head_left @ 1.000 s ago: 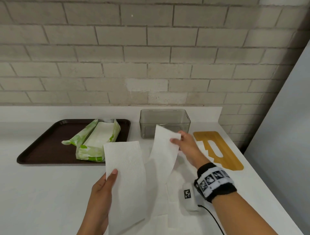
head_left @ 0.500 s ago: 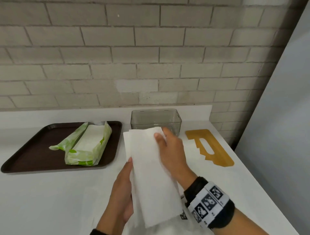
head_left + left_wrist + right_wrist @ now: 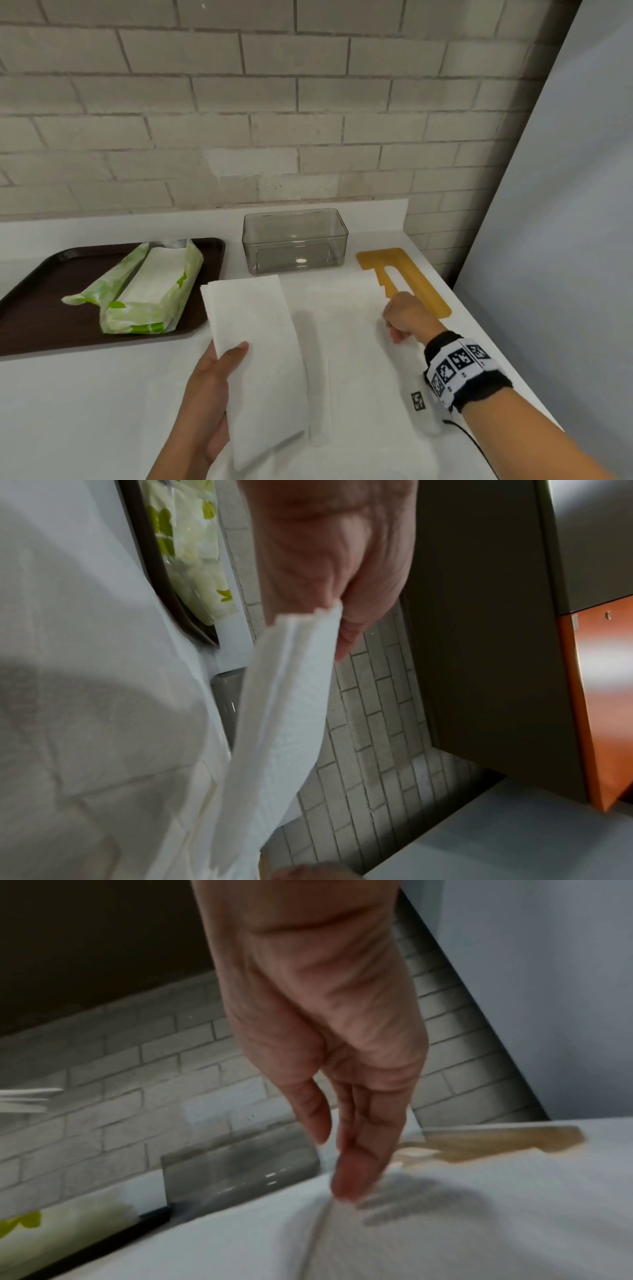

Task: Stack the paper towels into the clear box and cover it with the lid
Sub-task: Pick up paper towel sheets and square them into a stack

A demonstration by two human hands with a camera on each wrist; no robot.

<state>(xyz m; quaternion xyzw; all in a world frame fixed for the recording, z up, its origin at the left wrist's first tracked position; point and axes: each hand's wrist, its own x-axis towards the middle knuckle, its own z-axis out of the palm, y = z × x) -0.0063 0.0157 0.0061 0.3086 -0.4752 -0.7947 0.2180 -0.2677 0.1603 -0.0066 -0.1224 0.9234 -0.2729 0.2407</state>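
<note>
The left hand (image 3: 209, 394) grips a small stack of paper towels (image 3: 257, 359) at its near edge. The right hand (image 3: 407, 317), seemingly with nothing caught yet, reaches to loose sheets (image 3: 352, 342) on the counter before the clear box (image 3: 294, 240). Thin, limp paper; better to hold it by an edge.

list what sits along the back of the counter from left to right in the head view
brown tray holding the green paper towel pack → clear box, nothing in it → wooden lid lying flat on the counter, partly covered by a loose paper towel
</note>
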